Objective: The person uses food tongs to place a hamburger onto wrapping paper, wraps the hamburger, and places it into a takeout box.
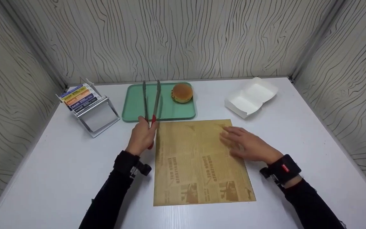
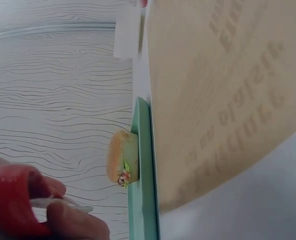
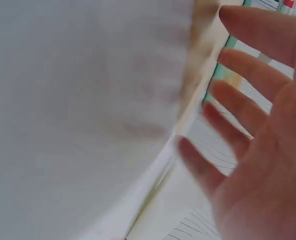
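Note:
My left hand [image 1: 142, 135] grips a pair of tongs [image 1: 156, 101] by their red handles. The tongs' metal arms stand spread apart, pointing away over a green tray [image 1: 133, 108]. On that tray's right side sits a burger [image 1: 182, 93], seen side-on with lettuce in the left wrist view [image 2: 122, 157]. A brown printed sheet of wrapping paper [image 1: 195, 143] lies flat between the hands. Above the paper's right edge my right hand [image 1: 248, 144] is slightly blurred, fingers spread and holding nothing; the right wrist view shows the extended fingers [image 3: 248, 70].
At the back right stands an opened white paper box [image 1: 253, 97]. A metal rack [image 1: 97, 116] with several coloured packets [image 1: 78, 98] is at the left. Wood-grain-patterned walls [image 1: 176, 41] border the white table [image 1: 62, 178] on the back and sides.

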Action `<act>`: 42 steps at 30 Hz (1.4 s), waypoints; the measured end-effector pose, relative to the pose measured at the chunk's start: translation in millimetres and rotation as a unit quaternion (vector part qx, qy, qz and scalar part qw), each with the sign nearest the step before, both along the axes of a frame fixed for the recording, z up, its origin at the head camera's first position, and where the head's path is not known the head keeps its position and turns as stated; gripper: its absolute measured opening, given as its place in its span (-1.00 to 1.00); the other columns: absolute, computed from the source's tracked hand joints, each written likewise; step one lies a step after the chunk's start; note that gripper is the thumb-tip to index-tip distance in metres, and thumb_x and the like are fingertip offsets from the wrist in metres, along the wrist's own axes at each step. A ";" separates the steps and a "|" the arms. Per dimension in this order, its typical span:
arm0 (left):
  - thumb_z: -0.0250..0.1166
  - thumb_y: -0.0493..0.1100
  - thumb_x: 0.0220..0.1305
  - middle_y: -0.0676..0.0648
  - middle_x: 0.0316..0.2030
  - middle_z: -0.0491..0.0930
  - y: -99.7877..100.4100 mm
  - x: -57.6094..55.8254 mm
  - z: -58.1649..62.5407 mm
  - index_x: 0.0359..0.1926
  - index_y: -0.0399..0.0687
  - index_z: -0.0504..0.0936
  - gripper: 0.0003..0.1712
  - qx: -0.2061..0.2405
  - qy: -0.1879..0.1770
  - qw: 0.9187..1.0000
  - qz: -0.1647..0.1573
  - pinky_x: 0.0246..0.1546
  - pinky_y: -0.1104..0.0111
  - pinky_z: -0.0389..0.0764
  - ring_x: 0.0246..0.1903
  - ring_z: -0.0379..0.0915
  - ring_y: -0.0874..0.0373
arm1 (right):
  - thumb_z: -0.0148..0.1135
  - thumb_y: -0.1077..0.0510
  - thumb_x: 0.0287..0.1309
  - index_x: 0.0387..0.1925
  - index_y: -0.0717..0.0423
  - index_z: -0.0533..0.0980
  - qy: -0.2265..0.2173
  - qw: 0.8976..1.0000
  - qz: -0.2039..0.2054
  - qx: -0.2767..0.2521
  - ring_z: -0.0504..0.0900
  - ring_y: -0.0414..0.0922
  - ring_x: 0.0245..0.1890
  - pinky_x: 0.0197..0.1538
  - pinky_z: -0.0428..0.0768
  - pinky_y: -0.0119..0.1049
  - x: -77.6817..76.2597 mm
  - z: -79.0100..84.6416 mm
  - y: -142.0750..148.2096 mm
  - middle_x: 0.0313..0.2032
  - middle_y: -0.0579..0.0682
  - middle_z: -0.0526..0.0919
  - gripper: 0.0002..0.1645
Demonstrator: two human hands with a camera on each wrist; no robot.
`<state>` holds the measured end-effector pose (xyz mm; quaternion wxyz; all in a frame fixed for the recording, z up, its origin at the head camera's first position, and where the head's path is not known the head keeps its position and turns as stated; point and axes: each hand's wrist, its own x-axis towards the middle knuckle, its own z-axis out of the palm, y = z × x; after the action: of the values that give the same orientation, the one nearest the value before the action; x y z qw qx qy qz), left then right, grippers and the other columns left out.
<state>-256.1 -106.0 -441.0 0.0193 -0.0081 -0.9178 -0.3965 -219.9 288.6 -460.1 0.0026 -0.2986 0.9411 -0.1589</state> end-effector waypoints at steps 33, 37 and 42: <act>0.03 0.15 0.62 -0.05 -0.26 0.44 71.8 48.0 3.9 0.38 -0.06 0.26 -0.45 0.243 -0.098 0.928 -0.266 -0.27 0.29 0.43 -0.29 0.40 0.10 | -0.12 -0.18 0.62 0.66 0.09 -0.14 -0.413 0.735 -0.005 -0.538 0.46 0.01 0.37 0.54 0.25 0.06 -37.4 24.2 -116.6 0.22 0.17 0.53 -0.14; 0.06 0.16 0.60 -0.07 -0.24 0.46 71.6 47.3 5.4 0.39 -0.05 0.25 -0.43 0.234 -0.095 0.931 -0.265 -0.26 0.28 0.46 -0.27 0.43 0.09 | -0.06 -0.21 0.59 0.68 0.00 -0.24 -0.394 0.740 -0.014 -0.545 0.32 0.04 0.48 0.58 0.15 0.11 -36.4 23.9 -116.7 0.44 0.22 0.30 -0.07; 0.08 0.31 0.53 -0.18 -0.16 0.56 69.5 45.6 9.3 0.31 -0.01 0.29 -0.37 0.231 -0.105 0.930 -0.266 -0.26 0.31 0.53 -0.25 0.50 0.08 | -0.03 -0.22 0.57 0.68 -0.05 -0.24 -0.340 0.734 -0.022 -0.587 0.49 0.09 0.34 0.55 0.19 0.08 -36.1 25.9 -116.8 0.28 0.23 0.44 -0.05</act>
<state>-210.5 -36.5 -431.7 -0.1818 -0.2054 -0.7618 -0.5869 -256.0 171.8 -434.2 0.1434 -0.1465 0.6035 -0.7706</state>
